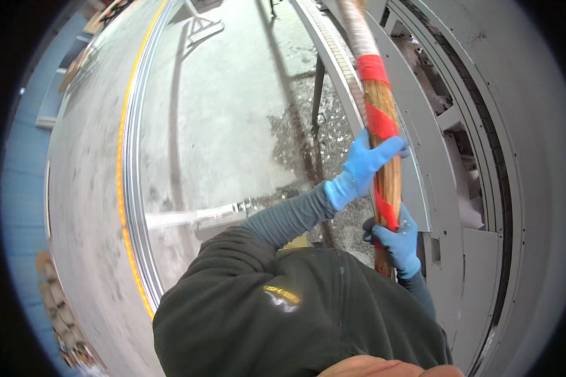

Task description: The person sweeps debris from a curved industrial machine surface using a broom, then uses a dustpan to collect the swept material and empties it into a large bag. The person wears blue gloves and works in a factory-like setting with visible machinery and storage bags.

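A thick wooden pole (385, 169) runs from my chest up past the top edge of the view. Red tape (373, 68) is wound around it in bands, and its far stretch looks whitish. My left hand (366, 162), in a blue glove, grips the pole around its middle. Lower down, close to my body, my right hand (399, 244) is wrapped round the same pole, also in a blue glove with dark fingertips. The pole's far end lies outside the picture.
A long grey machine (453, 188) with slots and panels stands along my right. Beside the pole runs a narrow rail (339, 60) on dark legs. Debris (327, 132) is scattered on the concrete floor. Metal rails with a yellow-orange strip (124, 157) run along the left.
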{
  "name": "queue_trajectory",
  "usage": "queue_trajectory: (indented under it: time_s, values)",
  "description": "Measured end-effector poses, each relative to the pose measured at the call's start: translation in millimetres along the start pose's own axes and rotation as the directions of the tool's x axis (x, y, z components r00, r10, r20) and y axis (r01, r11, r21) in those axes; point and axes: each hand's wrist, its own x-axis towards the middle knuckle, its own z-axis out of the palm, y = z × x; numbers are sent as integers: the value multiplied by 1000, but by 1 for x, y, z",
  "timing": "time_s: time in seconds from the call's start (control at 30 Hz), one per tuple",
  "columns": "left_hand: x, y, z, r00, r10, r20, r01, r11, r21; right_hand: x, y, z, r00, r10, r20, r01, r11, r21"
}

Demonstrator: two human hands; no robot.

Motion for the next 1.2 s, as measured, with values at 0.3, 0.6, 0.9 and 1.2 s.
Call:
queue_trajectory:
  time_s: [0.3,0.6,0.9,1.2]
  values:
    - [179,156,-85,995,-51,90,41,994,103,182,-139,96,999,-39,-24,39,999,-4]
    - [414,233,-157,969,-124,216,109,991,81,386,-236,125,999,-33,-29,37,990,138]
    - [634,306,-226,922,-288,260,276,958,83,556,-343,149,998,-47,29,37,961,276]
    - [837,342,-254,784,-317,533,520,805,-286,657,-361,188,994,-109,-31,100,717,690]
